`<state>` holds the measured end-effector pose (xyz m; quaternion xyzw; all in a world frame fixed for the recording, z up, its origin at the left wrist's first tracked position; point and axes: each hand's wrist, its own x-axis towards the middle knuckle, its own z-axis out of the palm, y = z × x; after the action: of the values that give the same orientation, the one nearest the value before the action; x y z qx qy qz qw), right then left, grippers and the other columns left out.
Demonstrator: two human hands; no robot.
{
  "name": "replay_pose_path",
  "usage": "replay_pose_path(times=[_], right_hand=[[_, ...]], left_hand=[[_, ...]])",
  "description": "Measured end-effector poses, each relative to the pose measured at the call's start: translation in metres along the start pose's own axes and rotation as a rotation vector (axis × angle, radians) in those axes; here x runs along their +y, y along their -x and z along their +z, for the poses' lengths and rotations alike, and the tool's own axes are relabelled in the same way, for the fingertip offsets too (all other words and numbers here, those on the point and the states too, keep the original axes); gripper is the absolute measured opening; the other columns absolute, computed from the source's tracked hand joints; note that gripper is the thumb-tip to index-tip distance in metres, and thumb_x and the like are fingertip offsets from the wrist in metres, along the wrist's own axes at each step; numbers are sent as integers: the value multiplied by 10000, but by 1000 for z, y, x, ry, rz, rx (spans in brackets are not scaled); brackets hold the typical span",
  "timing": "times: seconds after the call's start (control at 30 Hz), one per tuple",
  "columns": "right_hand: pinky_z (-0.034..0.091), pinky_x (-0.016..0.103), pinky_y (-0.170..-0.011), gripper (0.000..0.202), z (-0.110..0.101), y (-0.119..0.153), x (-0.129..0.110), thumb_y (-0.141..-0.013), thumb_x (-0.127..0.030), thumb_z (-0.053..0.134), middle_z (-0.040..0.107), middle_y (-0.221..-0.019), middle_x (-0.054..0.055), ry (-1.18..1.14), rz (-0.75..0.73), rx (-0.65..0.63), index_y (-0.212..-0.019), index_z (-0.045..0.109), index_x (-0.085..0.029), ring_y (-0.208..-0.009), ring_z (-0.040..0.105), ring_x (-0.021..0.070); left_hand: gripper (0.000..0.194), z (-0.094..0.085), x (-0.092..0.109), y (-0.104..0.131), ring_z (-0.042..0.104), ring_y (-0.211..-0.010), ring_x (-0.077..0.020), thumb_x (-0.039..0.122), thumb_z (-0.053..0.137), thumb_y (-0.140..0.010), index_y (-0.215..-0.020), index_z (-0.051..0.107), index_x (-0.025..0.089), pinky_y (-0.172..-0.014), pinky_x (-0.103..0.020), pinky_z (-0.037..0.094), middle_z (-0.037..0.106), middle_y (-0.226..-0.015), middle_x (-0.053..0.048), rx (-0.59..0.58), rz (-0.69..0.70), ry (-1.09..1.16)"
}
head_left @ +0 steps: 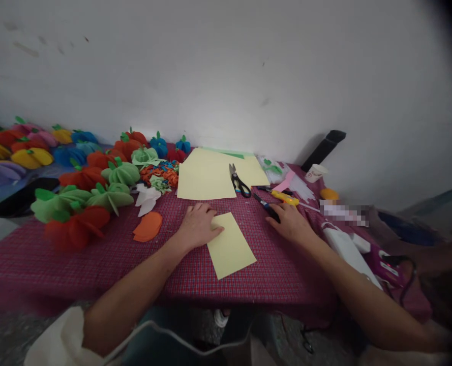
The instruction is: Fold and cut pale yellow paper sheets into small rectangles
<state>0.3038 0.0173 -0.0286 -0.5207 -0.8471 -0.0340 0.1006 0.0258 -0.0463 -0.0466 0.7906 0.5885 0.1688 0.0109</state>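
Note:
My left hand [199, 225] lies flat with its fingers stretched out, and the thumb rests on the upper left of a small pale yellow paper sheet [231, 246]. That sheet lies on the checked red tablecloth [195, 277]. To its right, my right hand [291, 222] has thumb and fingers around the end of a slim tool with a black handle [270, 209]; its exact kind I cannot make out. Black-handled scissors [239, 181] lie on large pale yellow sheets [205, 175] beyond my hands. A stack of orange paper rounds [148, 226] sits left of my left hand.
Several coloured paper pumpkins [83, 178] crowd the left side, beside a heap of paper scraps [164, 174]. At right are a yellow-handled tool [284, 197], a paper cup [315, 173], a white box-like thing [350, 251] and a purple device with a cable [389, 269]. A wall stands behind.

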Motion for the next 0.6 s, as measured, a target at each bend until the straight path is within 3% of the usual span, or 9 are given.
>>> replay_pose_path(times=[0.13, 0.27, 0.43, 0.6], right_hand=[[395, 344, -802, 444, -14, 5, -49, -800, -389, 449, 553, -1077, 105, -155, -87, -74, -1198, 469, -193, -914, 531, 213], [384, 299, -772, 466, -6, -4, -84, -760, -327, 517, 555, -1068, 108, -274, -116, -184, -1190, 463, -155, -915, 516, 195], [372, 263, -691, 518, 11, -20, -97, -661, -222, 606, 575, -968, 97, -336, -30, -247, -1154, 475, -133, -823, 519, 175], [364, 231, -577, 472, 18, -23, -93, -677, -211, 572, 608, -801, 35, -442, -31, -357, -1134, 485, -134, -672, 532, 135]], left_hand=[[413, 3, 3, 1, 425, -1008, -265, 472, 520, -714, -1024, 553, 201, -840, -400, 297, 530, -1048, -83, -14, 6, 8], [378, 2, 3, 1, 422, -1010, -256, 445, 521, -720, -1009, 542, 204, -824, -381, 311, 533, -1033, -74, -34, -11, 30], [429, 3, 2, 0, 432, -1000, -254, 444, 545, -699, -1061, 509, 218, -823, -389, 323, 534, -1056, -67, -33, -7, 53], [545, -1, -4, -3, 445, -1018, -258, 377, 552, -698, -1198, 403, 219, -823, -379, 348, 529, -1108, -75, -31, -41, 85]])
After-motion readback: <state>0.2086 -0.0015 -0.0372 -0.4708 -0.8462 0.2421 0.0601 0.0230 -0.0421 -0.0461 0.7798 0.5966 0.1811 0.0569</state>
